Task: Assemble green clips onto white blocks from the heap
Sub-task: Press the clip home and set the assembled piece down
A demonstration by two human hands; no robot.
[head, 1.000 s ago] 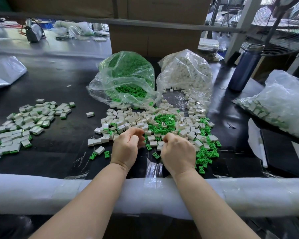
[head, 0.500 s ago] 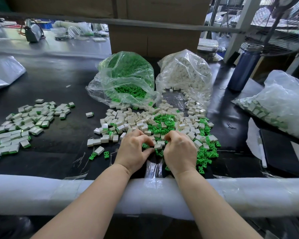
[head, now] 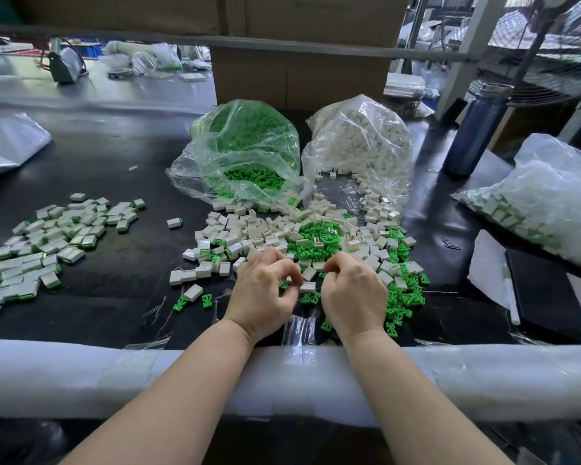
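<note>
A mixed heap (head: 302,236) of white blocks and green clips lies at the middle of the black table. My left hand (head: 264,290) is at the heap's near edge, its thumb and forefinger pinching a white block (head: 307,286). My right hand (head: 353,293) sits just right of that block with its fingers curled down into the green clips (head: 399,297). The back of the hand hides what they hold. A pile of finished blocks with green ends (head: 47,239) is spread out at the left.
Behind the heap lie an open bag of green clips (head: 245,152) and a bag of white blocks (head: 359,146). A blue bottle (head: 473,129), another bag (head: 534,203) and a black notebook (head: 547,297) are at the right. A foam-wrapped rail (head: 81,374) runs along the near edge.
Both hands went from closed fists held together at the heap's near edge forward into the heap. They have now parted slightly, with a white block between them.
</note>
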